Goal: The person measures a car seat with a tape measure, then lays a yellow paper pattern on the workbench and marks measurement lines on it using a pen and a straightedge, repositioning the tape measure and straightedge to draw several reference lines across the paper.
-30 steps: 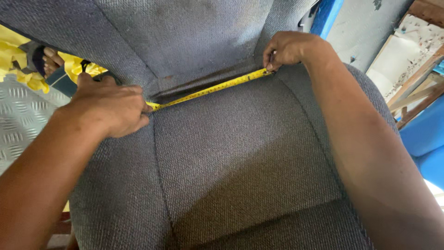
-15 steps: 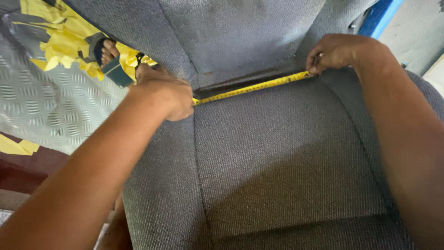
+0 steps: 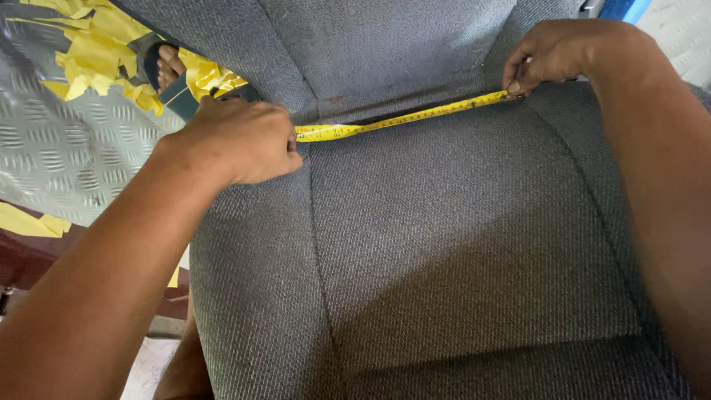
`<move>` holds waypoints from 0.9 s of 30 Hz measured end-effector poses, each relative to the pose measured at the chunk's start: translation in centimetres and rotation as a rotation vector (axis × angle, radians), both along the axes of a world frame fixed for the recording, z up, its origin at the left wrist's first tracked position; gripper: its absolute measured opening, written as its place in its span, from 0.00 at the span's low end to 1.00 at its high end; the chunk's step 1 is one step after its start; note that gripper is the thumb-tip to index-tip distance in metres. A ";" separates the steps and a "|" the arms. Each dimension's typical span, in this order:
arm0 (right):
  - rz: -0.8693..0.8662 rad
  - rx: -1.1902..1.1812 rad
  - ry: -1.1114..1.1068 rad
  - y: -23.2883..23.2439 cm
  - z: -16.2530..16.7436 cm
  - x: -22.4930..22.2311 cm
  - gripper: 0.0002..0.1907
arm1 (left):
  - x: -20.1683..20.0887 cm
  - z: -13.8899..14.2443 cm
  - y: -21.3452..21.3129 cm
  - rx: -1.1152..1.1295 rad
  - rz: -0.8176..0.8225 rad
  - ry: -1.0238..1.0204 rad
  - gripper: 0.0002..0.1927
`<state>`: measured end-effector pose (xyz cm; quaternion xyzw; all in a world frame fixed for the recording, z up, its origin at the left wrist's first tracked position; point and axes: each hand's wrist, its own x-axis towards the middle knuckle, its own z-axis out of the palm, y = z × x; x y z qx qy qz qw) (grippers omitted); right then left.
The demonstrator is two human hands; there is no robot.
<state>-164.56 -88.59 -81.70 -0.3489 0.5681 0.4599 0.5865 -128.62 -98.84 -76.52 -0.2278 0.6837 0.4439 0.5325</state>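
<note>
A grey woven fabric car seat [image 3: 459, 244] fills the view, its cushion towards me and its backrest [image 3: 385, 44] at the top. A yellow tape measure [image 3: 404, 118] is stretched across the crease between cushion and backrest. My left hand [image 3: 237, 141] is closed on the tape's left end at the seam of the left bolster. My right hand [image 3: 552, 55] pinches the tape's right end against the seat at the right seam. The tape sags slightly in the middle.
A grey tread-plate metal sheet [image 3: 59, 148] lies left of the seat, with torn yellow paper scraps [image 3: 96, 52] on it. A foot in a sandal [image 3: 167, 70] shows beside the scraps. A blue object [image 3: 626, 7] peeks in at the top right.
The view has shifted, so the seat and both hands sit further right and lower in frame. The tape stays stretched between the hands along the crease.
</note>
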 end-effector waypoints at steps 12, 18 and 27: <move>-0.026 -0.126 -0.188 0.5 -0.3 -2.7 0.11 | -0.2 -0.1 -0.4 0.082 0.049 -0.004 0.21; -0.288 -0.180 -0.113 -1.3 3.6 -2.2 0.13 | 0.0 4.5 -2.2 0.091 0.258 0.111 0.36; -0.476 -0.535 -0.531 -0.3 19.5 10.4 0.08 | -0.6 24.0 2.5 -0.147 0.582 0.140 0.48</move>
